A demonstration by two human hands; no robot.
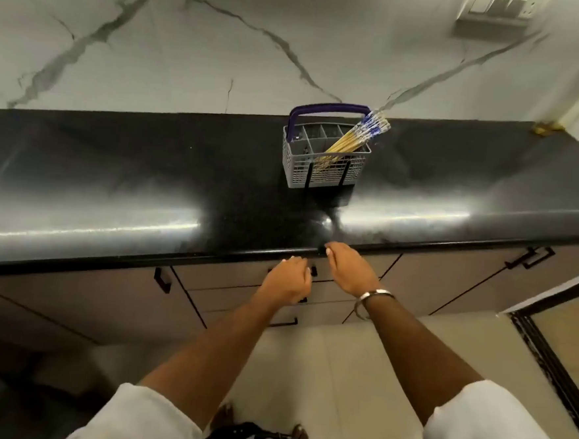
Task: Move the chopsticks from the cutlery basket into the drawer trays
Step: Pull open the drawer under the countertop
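A grey cutlery basket with a blue handle stands on the black countertop, towards the back. A bundle of yellow chopsticks with blue-and-white tops leans out of its right compartment. Below the counter's front edge the top drawer is closed. My left hand is curled over that drawer's black handle, of which only the right end shows. My right hand hovers just to the right, fingers stretched out near the counter edge, holding nothing. The drawer trays are hidden.
More drawers with black handles lie below the top one, and cabinet doors flank them. A marble wall backs the counter, with a switch plate at top right. Tiled floor is underfoot.
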